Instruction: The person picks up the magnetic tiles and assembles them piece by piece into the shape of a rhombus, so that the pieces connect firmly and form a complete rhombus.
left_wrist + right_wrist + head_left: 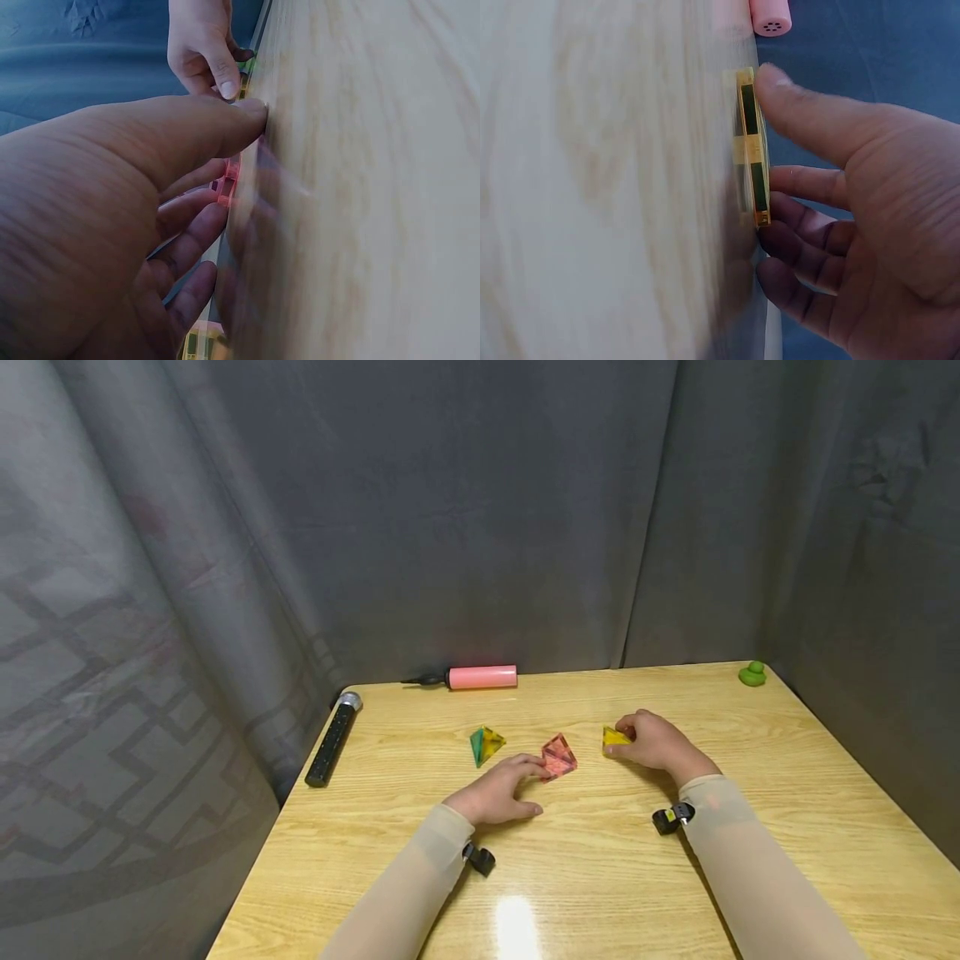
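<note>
- Yellow and see-through, the flat tile [613,737] lies on the table [600,877]; dark strips are set in its thin edge.
- Our right hand [660,747] pinches this tile, thumb and fingers at its edges.
- Our left hand [498,792] keeps thumb and fingers apart, its fingertips touching the pink piece [558,758], glossy triangles meeting along a seam.
- Just beyond that hand we see a faceted green-and-yellow piece [487,744].
- Farther out lie a smooth pink pump [482,677] with a black nozzle at the back edge, a speckled black microphone [332,747] along the left edge, and a rounded green toy [752,674] at the far right corner.
- Grey cloth [465,510] hangs behind the back edge and down both sides, hemming us in.
- Grainy wood spreads between the pink piece and the tile, and broadly toward us.
</note>
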The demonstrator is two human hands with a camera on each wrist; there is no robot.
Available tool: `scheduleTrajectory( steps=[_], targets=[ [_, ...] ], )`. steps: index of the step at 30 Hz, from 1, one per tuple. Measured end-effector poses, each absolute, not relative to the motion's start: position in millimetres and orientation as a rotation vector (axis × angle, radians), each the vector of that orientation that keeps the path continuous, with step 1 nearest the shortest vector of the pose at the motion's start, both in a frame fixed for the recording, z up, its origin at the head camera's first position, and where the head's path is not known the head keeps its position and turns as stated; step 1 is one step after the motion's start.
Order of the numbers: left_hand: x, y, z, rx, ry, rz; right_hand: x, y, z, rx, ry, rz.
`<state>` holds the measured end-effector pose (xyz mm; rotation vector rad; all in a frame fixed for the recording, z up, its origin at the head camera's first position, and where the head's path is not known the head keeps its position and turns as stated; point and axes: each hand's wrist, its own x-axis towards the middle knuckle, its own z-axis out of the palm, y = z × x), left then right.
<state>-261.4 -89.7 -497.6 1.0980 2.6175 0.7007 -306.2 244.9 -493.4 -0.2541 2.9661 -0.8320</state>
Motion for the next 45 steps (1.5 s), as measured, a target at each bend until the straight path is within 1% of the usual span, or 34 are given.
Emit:
scheduleTrajectory(
  steps=[11,34,45],
  targets=[
    [-260.8,-89.2,-496.6,1.092,2.63,0.679,-308.5,242.9,-496.4,-0.262,2.983,-0.807],
    [-261.1,-88.9,-496.6,1.091,2.618,0.692,-308.0,248.4,-497.6,-0.358,2.802,-0.982],
    [-260.9,-89.6,-495.3,1.096,2.62,0.68,-310.8,246.8,-497.9,-0.342,2.815,-1.026]
  ],
)
